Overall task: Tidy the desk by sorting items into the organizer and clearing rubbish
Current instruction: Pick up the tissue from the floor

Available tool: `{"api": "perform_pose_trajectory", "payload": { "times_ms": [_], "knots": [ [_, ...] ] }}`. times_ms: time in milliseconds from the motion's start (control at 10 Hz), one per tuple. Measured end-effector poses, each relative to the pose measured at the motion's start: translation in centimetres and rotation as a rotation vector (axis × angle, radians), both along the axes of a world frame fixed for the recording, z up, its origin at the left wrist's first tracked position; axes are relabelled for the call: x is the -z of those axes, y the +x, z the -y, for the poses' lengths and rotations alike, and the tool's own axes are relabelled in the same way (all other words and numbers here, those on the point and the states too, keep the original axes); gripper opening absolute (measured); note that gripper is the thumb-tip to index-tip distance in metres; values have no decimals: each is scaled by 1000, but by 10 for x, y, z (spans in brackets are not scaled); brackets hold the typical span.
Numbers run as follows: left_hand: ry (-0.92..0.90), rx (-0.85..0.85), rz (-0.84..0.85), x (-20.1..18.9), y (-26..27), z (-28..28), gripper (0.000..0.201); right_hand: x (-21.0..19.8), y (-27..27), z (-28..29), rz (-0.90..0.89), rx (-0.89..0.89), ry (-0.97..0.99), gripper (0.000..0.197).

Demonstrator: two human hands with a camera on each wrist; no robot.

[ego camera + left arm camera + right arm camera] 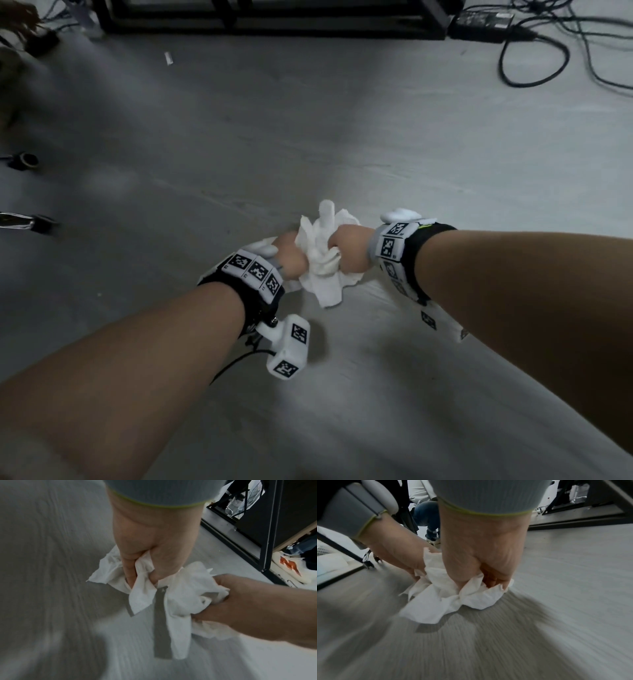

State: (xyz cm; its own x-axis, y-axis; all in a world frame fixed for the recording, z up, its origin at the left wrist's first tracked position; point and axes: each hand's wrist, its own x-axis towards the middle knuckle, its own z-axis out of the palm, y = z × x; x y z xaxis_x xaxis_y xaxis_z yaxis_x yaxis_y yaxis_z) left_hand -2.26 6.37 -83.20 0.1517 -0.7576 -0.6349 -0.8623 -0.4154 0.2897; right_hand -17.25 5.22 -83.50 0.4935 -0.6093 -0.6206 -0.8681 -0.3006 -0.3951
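A crumpled white tissue (322,270) hangs between my two hands, just above the grey wood-grain floor (376,137). My left hand (291,258) grips its left part with curled fingers, and my right hand (349,250) clutches its right part. In the left wrist view, my left hand (142,566) pinches a fold of the tissue (180,601), while the right hand (240,601) bunches the other end. In the right wrist view, my right hand (488,574) squeezes the tissue (440,601), and the left hand (399,555) holds its far edge. No organizer shows.
A black metal frame (274,24) stands at the far edge. A power adapter (483,20) and looped black cables (548,58) lie far right. A small white scrap (168,58) lies on the floor far left. A shoe with an orange mark (289,566) sits by the frame.
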Motion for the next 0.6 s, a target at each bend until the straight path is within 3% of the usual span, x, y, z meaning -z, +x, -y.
{"api": "perform_pose_trajectory", "payload": {
  "times_ms": [100,200,300,400,600],
  "knots": [
    [97,-88,-263,-13,-4,2,31,1,-8,0,159,251,59,21],
    [151,-291,-567,-31,-15,4,26,-7,-23,4,383,595,101,29],
    [58,-371,-544,-40,-39,13,22,-28,-38,3,508,806,158,61],
    [71,-418,-652,-66,-66,14,32,-41,-43,7,457,811,181,67],
    [7,-286,-435,-105,-108,3,27,-96,-78,-13,373,858,158,71]
  ]
}}
